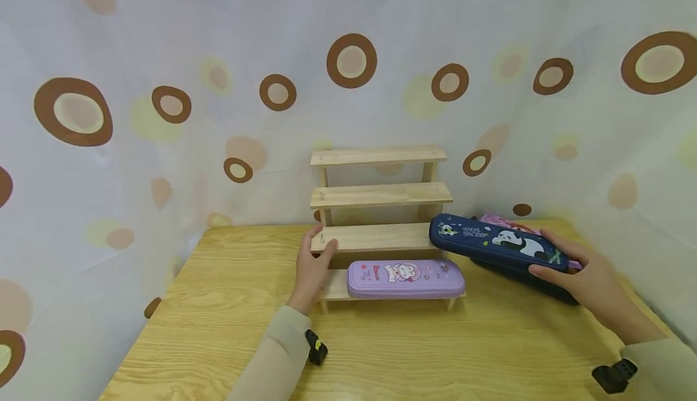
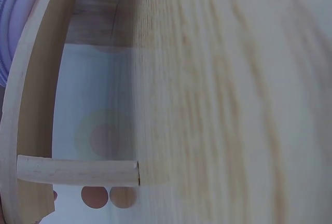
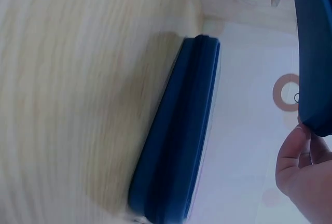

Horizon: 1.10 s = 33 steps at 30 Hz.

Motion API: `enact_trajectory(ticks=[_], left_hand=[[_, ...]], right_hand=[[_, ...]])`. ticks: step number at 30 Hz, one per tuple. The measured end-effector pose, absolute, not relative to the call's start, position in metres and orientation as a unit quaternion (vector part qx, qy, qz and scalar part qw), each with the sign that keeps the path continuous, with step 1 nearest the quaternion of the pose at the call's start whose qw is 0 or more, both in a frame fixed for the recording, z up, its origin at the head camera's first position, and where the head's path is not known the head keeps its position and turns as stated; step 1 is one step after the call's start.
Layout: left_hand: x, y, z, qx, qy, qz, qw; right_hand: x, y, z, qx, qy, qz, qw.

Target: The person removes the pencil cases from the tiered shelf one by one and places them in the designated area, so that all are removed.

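Head view shows your left hand (image 1: 314, 265) at the left end of the wooden stepped rack (image 1: 381, 196), which stands at the far middle of the table (image 1: 229, 304) against the spotted curtain (image 1: 163, 86). Your fingers curl over the left end of the second step from the bottom, with the thumb on its front edge, so the hand is clamped on the rack. Just to its right, the purple pencil case (image 1: 405, 279) lies flat along the lowest step, nearest you. In the left wrist view you see only the rack's pale frame (image 2: 31, 105) and the table grain, both blurred; the hand itself is hardly in the picture.

Further right, your right hand (image 1: 585, 277) grips the dark blue panda pencil case (image 1: 498, 244) by its right end, fingers on top and thumb on the near edge. The case is lifted off the table, its left end reaching over the right end of the rack's second step. Under it a second dark blue case (image 3: 179, 136) lies on the table, and a pink case (image 1: 503, 222) peeks out behind, on the far right
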<state>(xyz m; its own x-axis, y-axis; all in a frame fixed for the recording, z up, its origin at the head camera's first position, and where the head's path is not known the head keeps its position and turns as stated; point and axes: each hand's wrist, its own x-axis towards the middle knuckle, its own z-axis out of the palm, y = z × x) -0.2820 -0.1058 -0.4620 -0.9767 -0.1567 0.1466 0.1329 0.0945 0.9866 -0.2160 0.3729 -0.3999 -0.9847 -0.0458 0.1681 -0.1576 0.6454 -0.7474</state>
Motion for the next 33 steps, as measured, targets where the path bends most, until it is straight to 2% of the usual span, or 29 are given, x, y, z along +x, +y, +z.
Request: enact_trajectory(ticks=[19,33], left_hand=[[-0.280,-0.107,-0.461,0.000,-0.728,-0.677,0.106],[-0.283,-0.107,-0.463,-0.003,-0.726,-0.680,0.107]], right_hand=[[-0.197,0.406,-0.409,0.001,-0.928,0.365,0.079],[-0.189,0.425,-0.418,-0.029,-0.936,0.348,0.046]])
